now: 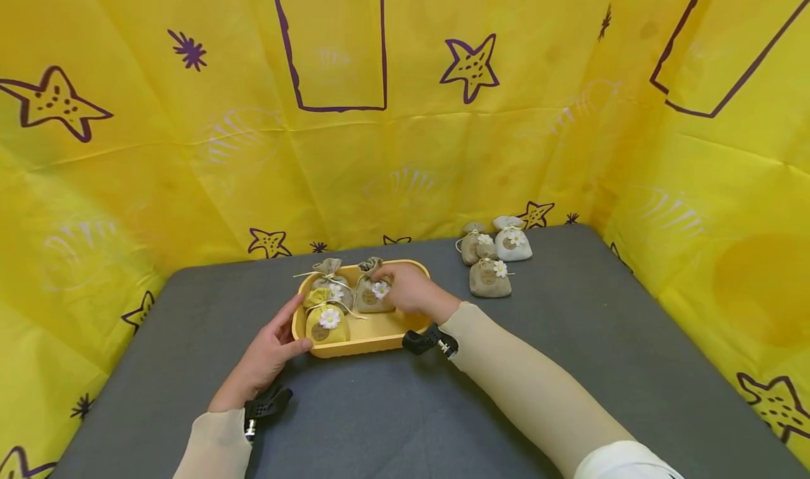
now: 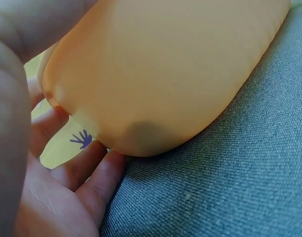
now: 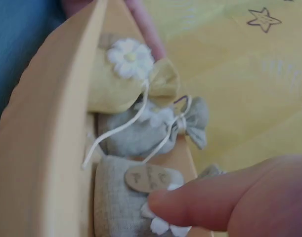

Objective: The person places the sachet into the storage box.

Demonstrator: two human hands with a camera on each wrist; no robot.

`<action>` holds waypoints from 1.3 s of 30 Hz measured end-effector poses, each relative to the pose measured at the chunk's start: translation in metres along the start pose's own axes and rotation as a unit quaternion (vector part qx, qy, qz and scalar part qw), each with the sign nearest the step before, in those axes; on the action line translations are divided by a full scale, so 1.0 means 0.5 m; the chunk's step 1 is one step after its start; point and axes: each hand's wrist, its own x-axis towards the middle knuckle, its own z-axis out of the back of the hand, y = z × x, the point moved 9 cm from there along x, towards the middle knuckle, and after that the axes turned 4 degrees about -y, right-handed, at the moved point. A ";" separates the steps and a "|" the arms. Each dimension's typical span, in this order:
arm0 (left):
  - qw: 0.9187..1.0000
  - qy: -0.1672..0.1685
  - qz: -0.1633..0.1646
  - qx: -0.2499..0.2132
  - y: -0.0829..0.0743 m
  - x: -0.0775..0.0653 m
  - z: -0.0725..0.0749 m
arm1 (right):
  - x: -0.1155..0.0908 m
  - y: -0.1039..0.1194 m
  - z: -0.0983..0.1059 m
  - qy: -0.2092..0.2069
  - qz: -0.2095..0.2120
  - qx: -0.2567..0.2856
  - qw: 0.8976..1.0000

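Observation:
A yellow-orange plastic tray stands on the table, its left end gripped by my left hand. In the left wrist view the fingertips meet the tray's outer wall and the thumb lies along the other side. My right hand reaches into the tray and holds a grey-beige cloth sachet with a white flower. Its thumb presses on that sachet near the oval tag. Left of it lie a yellow sachet in front and another grey sachet behind, both tied with cord.
On the dark grey table, right of the tray, sit a brown sachet, a white sachet and a tan sachet, close together near the back edge. A yellow printed curtain stands behind and along the sides.

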 end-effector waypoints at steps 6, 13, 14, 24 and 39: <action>1.000 -0.004 0.004 0.005 0.001 0.000 0.002 | -0.004 -0.020 -0.023 0.033 -0.068 0.089 0.993; 1.000 -0.001 0.004 0.007 -0.001 0.001 0.003 | 0.002 -0.011 -0.040 0.019 -0.073 0.165 0.983; 1.000 -0.001 0.004 0.007 -0.001 0.001 0.003 | 0.003 -0.011 -0.041 0.018 -0.075 0.164 0.983; 1.000 0.001 -0.003 0.001 -0.003 -0.006 0.003 | -0.036 0.009 -0.023 0.021 -0.021 0.141 0.990; 1.000 -0.004 0.003 -0.007 -0.002 -0.002 -0.001 | -0.214 -0.129 0.148 -0.105 0.121 0.343 0.926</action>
